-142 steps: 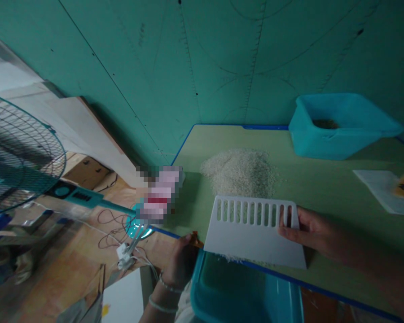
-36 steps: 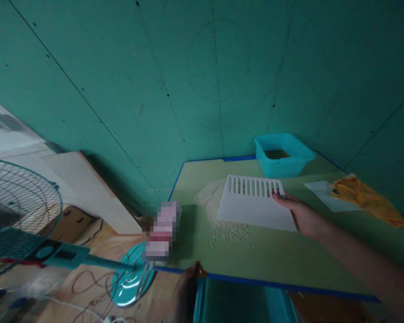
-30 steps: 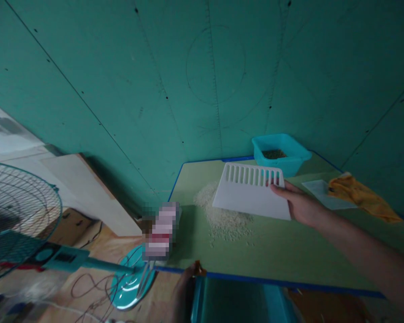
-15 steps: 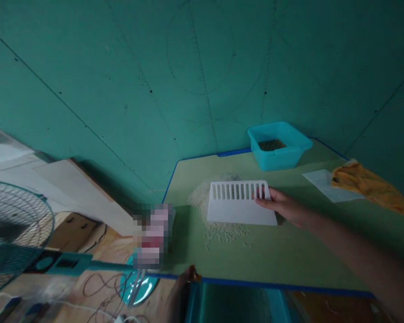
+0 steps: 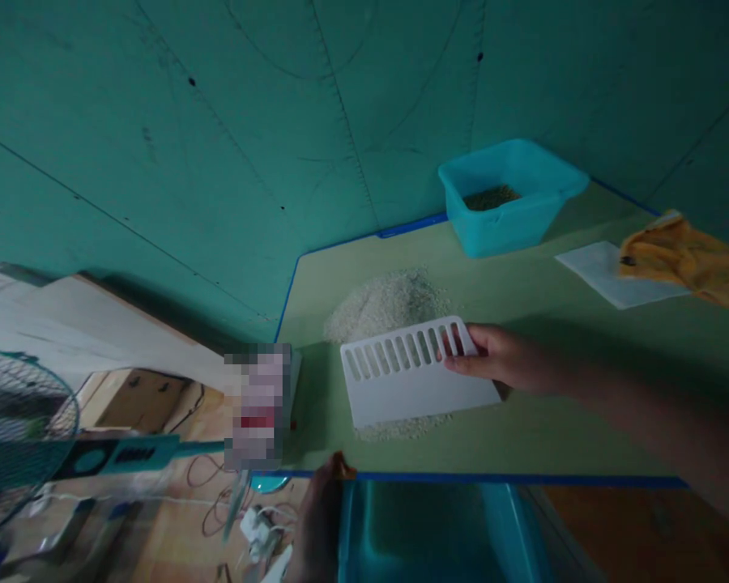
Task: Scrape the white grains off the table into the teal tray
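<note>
My right hand [image 5: 483, 355] grips the right end of a white slotted plastic panel [image 5: 422, 389], thumb in front, fingers behind and at the slots. The panel leans over the table, its row of slots along the upper edge. Behind it lies a heap of small pale grains [image 5: 382, 306] that look like rice. More grains [image 5: 404, 427] show along its lower edge. My left hand [image 5: 325, 494] is dim at the table's front edge, beside a teal tub [image 5: 352, 534] below. An orange-brown bit shows at its fingertips; its grip is unclear.
A turquoise basin [image 5: 504, 227] with brownish grain stands at the back. An orange cloth [image 5: 686, 255] lies over a white sheet [image 5: 620, 279] at right. A blurred-out box [image 5: 258, 409] sits at the left edge. A fan [image 5: 24, 437], cables and a carton [image 5: 134, 401] are at lower left.
The panel has come nearer the table's front edge and turned slanting, its left end lower. More of the heap shows behind it, and fewer grains show in front. The view has shifted.
</note>
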Action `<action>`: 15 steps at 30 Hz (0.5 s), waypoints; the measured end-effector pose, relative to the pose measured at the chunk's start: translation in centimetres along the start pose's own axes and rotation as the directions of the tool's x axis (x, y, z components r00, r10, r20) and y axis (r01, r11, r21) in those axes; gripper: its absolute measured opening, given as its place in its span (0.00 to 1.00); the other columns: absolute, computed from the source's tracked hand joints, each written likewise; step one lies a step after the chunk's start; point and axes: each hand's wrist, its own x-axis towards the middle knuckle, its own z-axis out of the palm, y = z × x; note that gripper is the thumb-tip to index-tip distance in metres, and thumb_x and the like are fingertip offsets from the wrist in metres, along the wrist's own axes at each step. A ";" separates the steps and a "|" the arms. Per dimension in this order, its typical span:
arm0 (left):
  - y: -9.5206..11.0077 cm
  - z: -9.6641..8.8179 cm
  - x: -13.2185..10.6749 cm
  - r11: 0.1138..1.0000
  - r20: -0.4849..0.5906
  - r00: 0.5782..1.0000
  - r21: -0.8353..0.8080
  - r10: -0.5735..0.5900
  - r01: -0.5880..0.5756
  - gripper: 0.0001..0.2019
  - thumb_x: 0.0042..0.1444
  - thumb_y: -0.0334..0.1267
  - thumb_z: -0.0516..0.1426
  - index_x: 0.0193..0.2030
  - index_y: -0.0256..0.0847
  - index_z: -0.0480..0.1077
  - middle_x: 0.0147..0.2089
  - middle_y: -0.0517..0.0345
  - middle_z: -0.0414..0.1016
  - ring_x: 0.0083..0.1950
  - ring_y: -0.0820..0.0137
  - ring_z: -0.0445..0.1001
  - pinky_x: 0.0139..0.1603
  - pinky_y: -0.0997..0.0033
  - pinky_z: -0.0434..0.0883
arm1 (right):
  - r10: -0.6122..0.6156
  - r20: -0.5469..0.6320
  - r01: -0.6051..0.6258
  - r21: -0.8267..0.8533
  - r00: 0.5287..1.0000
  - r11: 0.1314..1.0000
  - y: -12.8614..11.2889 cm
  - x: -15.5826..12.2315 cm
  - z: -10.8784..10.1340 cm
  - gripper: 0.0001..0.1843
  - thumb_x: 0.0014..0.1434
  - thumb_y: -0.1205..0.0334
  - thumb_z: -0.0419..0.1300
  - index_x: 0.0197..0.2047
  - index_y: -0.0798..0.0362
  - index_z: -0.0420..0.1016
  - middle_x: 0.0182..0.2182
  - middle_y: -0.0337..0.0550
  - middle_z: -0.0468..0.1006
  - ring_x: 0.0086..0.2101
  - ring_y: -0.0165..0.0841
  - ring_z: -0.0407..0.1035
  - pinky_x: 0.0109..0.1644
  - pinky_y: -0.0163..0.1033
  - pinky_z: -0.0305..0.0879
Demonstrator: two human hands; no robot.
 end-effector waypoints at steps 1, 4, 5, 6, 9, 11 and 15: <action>0.0 0.3 -0.1 0.999 0.009 0.999 -0.002 -0.036 0.036 0.06 0.45 0.39 0.61 0.28 0.40 0.76 0.25 0.56 0.79 0.40 0.56 0.78 0.46 0.60 0.71 | 0.015 0.026 -0.015 -0.012 1.000 1.000 0.0 -0.1 0.1 0.13 0.45 0.56 0.61 0.35 0.52 0.68 0.27 0.38 0.73 0.28 0.31 0.67 0.30 0.35 0.62; 0.1 0.8 -0.1 0.994 0.074 0.991 0.011 -0.112 0.112 0.07 0.44 0.41 0.61 0.27 0.40 0.76 0.27 0.54 0.80 0.41 0.55 0.77 0.47 0.58 0.71 | 0.040 0.109 -0.033 -0.061 0.993 0.998 -0.3 -0.4 0.1 0.12 0.45 0.57 0.61 0.33 0.52 0.68 0.27 0.37 0.74 0.27 0.31 0.68 0.27 0.35 0.61; 0.2 0.7 0.0 0.992 0.091 0.987 0.021 -0.129 0.128 0.08 0.43 0.41 0.61 0.28 0.40 0.76 0.28 0.53 0.80 0.42 0.54 0.77 0.47 0.58 0.71 | 0.036 0.139 -0.025 -0.082 0.990 0.996 -0.4 -0.5 0.1 0.11 0.45 0.57 0.61 0.32 0.52 0.68 0.27 0.38 0.74 0.27 0.31 0.68 0.28 0.35 0.62; 0.2 0.6 0.1 0.990 0.102 0.985 0.031 -0.141 0.139 0.09 0.44 0.42 0.61 0.29 0.40 0.76 0.29 0.52 0.80 0.42 0.54 0.77 0.47 0.58 0.71 | 0.028 0.167 -0.010 -0.103 0.986 0.995 -0.5 -0.5 0.0 0.10 0.45 0.58 0.61 0.31 0.53 0.69 0.27 0.38 0.75 0.28 0.32 0.68 0.29 0.35 0.62; 0.2 0.3 0.3 0.991 0.105 0.987 0.059 -0.122 0.116 0.09 0.43 0.41 0.61 0.30 0.40 0.76 0.30 0.53 0.80 0.43 0.55 0.77 0.47 0.58 0.71 | 0.005 0.210 0.027 -0.151 0.978 0.988 -0.4 -0.6 -0.3 0.09 0.47 0.59 0.61 0.32 0.53 0.70 0.30 0.39 0.77 0.31 0.33 0.70 0.33 0.36 0.64; 0.1 0.2 0.3 0.995 0.102 0.991 0.054 -0.090 0.085 0.08 0.42 0.41 0.62 0.30 0.41 0.75 0.30 0.54 0.80 0.42 0.55 0.77 0.46 0.58 0.71 | -0.014 0.202 0.046 -0.151 0.979 0.988 -0.3 -0.6 -0.4 0.10 0.47 0.59 0.61 0.34 0.53 0.71 0.32 0.39 0.77 0.33 0.34 0.71 0.35 0.37 0.64; 0.0 0.4 0.3 0.995 0.072 0.993 0.029 -0.098 0.096 0.10 0.42 0.40 0.61 0.33 0.41 0.75 0.30 0.55 0.80 0.41 0.57 0.77 0.45 0.60 0.72 | -0.036 0.163 0.047 -0.068 0.986 0.997 -0.4 -0.5 -0.5 0.08 0.46 0.62 0.61 0.32 0.53 0.70 0.30 0.37 0.77 0.30 0.31 0.70 0.33 0.35 0.63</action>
